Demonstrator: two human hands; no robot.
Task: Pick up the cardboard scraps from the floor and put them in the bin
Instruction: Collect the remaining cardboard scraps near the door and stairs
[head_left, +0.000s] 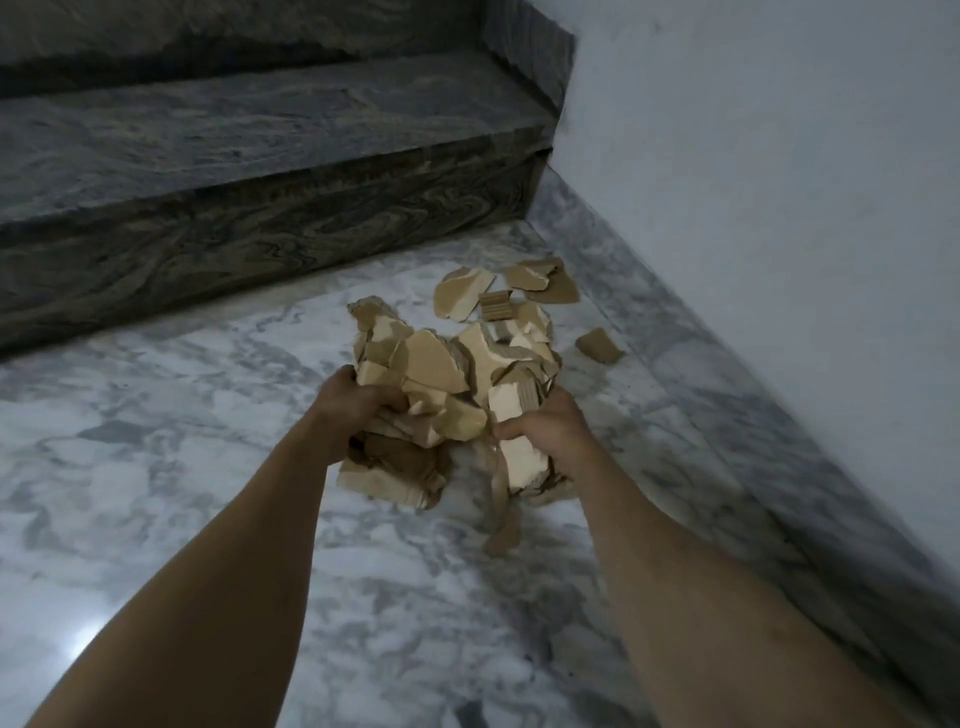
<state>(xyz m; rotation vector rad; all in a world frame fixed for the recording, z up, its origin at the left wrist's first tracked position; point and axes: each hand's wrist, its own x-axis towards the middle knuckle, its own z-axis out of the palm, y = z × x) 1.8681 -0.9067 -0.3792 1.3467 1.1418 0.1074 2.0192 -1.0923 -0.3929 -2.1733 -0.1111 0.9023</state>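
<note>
A big bundle of torn brown cardboard scraps (441, 374) is pressed between both my hands above the marble floor. My left hand (358, 397) grips its left side, fingers curled into the pieces. My right hand (545, 428) clamps the right side, thumb over a pale piece. A long strip (501, 514) dangles from the bundle's underside. Several loose scraps (540, 283) lie on the floor beyond the bundle, and one small piece (598, 345) sits apart to the right. No bin is in view.
A dark grey stone step (260, 171) runs across the back and left. A pale wall (779, 182) with a grey marble skirting (753, 415) bounds the right side. White-grey marble floor (182, 467) spreads around my arms.
</note>
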